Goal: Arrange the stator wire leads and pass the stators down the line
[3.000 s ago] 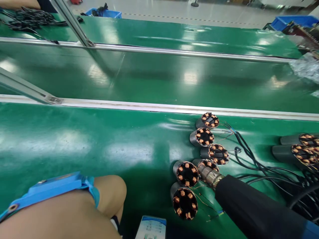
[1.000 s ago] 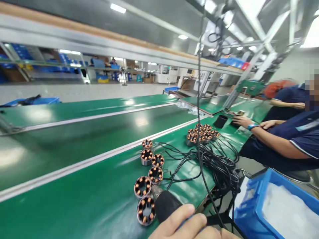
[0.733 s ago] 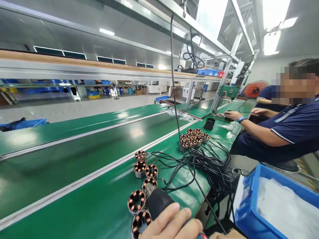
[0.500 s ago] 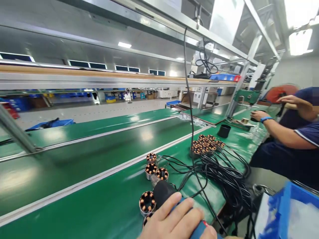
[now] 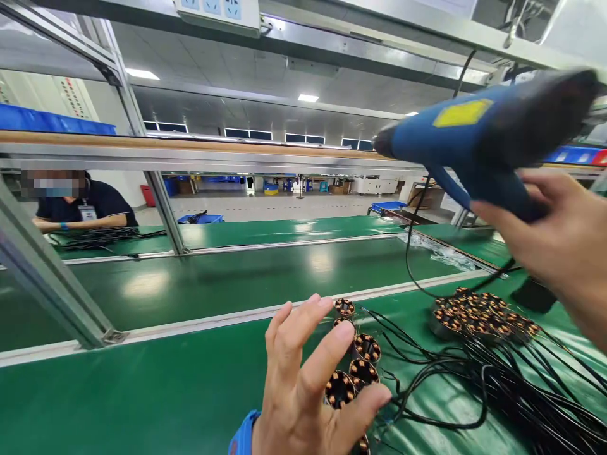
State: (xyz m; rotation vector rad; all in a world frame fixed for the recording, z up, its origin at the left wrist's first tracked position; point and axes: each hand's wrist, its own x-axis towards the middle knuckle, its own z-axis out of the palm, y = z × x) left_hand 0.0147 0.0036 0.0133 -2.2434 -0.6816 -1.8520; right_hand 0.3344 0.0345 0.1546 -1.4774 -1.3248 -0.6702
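Note:
My right hand (image 5: 559,253) is closed around the handle of a blue and black heat gun (image 5: 474,126), held up in the air at the right with its black cord hanging down. My left hand (image 5: 303,385), with a blue strap at the wrist, hovers low in the middle with fingers spread and nothing in it. Just beyond its fingertips, several copper-wound motor stators (image 5: 355,366) lie in a row on the green mat (image 5: 142,392); the hand hides the nearest ones.
A second cluster of stators (image 5: 478,313) and a tangle of black cables (image 5: 497,385) fill the right. A slanted aluminium post (image 5: 47,278) stands at left. Across the belts a person (image 5: 80,202) works on cables. A power strip (image 5: 218,9) hangs overhead.
My right hand has lifted the heat gun off the stators, up and to the right. My left hand has come into view with fingers spread. The view has swung left.

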